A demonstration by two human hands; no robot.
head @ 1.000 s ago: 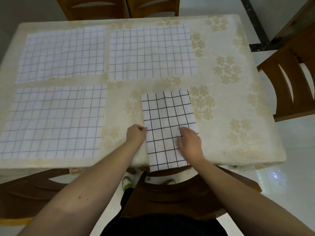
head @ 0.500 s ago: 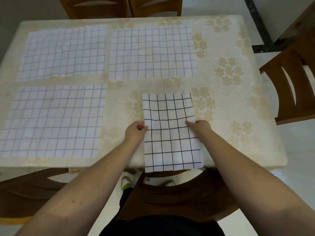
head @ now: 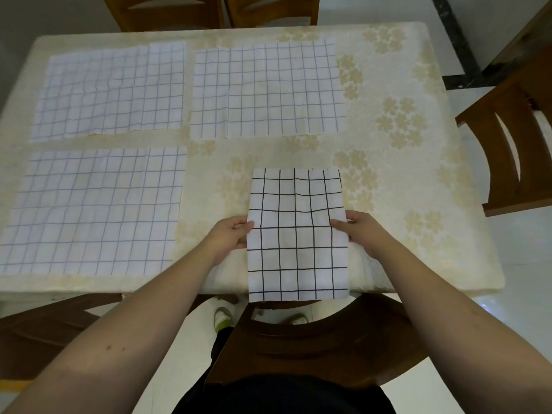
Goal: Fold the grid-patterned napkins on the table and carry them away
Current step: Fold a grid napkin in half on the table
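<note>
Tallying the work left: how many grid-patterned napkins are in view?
4. The far-left napkin, far-middle napkin and near-left napkin lie flat and unfolded; the folded napkin is pinched by the left hand and right hand. None appears hidden.

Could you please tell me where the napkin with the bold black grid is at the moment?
In the head view, the black-grid napkin lies at the table's near edge, overhanging it, pinched between the left hand and right hand.

Matt cloth, glossy wood.
Napkins [head: 298, 234] thin creased fabric; tablecloth [head: 403, 204] soft floral weave; chairs [head: 513, 138] varnished wood.
</note>
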